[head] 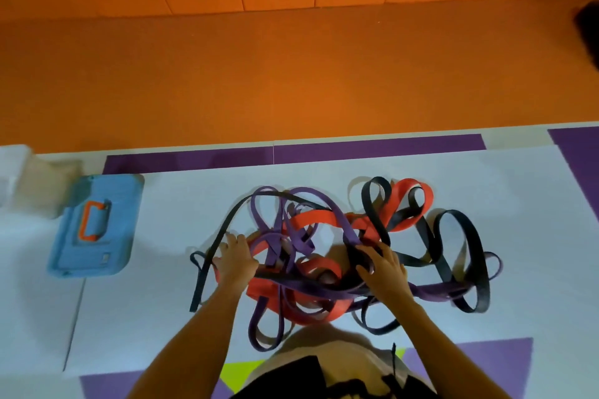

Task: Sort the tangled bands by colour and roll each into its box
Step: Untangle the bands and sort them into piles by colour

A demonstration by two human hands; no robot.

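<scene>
Pressing tangled bands, left hand, right hand, both spread; blue box aside.

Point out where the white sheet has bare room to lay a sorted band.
Free: the white sheet between the blue box and the tangled bands; the strip beyond them, up to the purple border. Crowded: the middle, where left hand and right hand rest on them.
</scene>
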